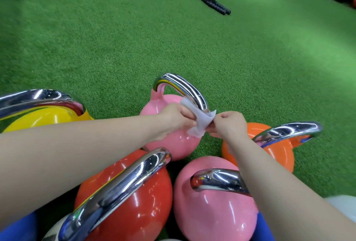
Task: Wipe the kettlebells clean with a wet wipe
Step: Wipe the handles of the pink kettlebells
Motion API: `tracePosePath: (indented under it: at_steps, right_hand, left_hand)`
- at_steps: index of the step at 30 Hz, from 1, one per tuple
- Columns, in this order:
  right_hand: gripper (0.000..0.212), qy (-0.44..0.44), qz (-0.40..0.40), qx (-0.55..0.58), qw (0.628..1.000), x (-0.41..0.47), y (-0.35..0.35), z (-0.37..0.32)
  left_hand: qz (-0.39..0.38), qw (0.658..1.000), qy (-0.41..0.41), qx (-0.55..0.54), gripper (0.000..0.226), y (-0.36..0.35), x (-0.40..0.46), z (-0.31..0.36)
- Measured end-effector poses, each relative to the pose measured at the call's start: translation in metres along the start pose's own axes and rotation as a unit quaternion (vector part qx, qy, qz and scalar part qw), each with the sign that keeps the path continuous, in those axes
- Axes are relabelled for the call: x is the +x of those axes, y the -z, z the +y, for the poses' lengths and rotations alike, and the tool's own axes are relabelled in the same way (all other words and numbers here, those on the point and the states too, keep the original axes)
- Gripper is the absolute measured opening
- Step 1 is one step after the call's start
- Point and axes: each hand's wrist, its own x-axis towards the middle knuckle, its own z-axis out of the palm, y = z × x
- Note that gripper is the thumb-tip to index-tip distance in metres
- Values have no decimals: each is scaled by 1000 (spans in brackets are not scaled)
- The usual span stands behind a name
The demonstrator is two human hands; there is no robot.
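Two hands hold a wipe at a kettlebell handle.
Left hand (174,118) and right hand (229,124) each pinch the white wet wipe (200,125) beside the far pink kettlebell's (173,144) chrome handle (185,88).

Head view, looking steeply down, close over kettlebells (169,136)

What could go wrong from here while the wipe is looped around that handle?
The wet wipe is stretched thin between the left hand and right hand around the far pink kettlebell handle; hard pulling might tear it. The kettlebells are packed close, so tugging could rock the pink one against the red kettlebell and pinch fingers.
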Motion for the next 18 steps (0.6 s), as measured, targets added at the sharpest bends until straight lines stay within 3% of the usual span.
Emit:
tracePosePath:
  at_steps: [3,8,12,15,18]
  right_hand:
    - [24,74,50,10,996,-9,3,-3]
    - [27,146,101,70,982,-17,1,-16]
    - [11,221,106,61,968,-25,-7,-22]
    - [13,234,111,40,965,-26,-9,-22]
    - [12,232,115,12,966,-25,-8,-21]
  left_hand:
    - [47,997,-15,-67,1,-2,1,3]
    - [85,971,-9,-225,11,4,-1,10]
    - [117,943,5,-312,17,7,-2,15]
    - [68,943,21,-326,20,3,-2,13]
    - [1,962,37,-271,20,-1,-4,10]
